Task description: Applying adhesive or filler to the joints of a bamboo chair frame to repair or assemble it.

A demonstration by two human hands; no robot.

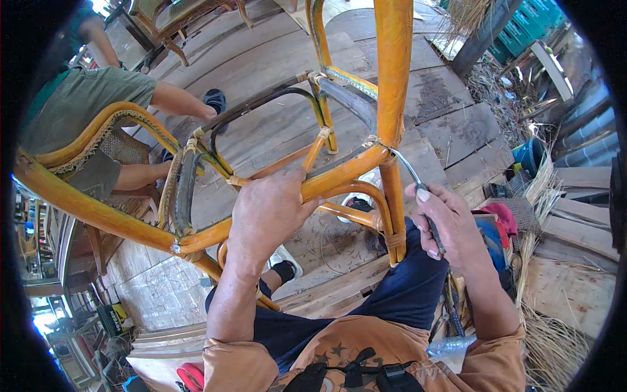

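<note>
A bamboo or rattan chair frame [353,168], orange-yellow and without a seat panel, stands tilted in front of my knees. Pale strips bind its joints. My left hand [266,212] is closed over the near rail, fingers wrapped to its far side. In my right hand [450,225] is a curved metal awl-like tool [409,166] with a dark handle. Its shank arcs up to the bound joint [373,142] where the near rail meets the thick upright post [394,72]. The joint hides the very tip.
A person in olive shorts [114,95] is close by at the left. A wooden chair [176,19] stands at the far left. Loose fibre strands [555,340], planks [578,238] and a blue bucket [528,157] lie at the right. Green crates [529,29] are stacked behind.
</note>
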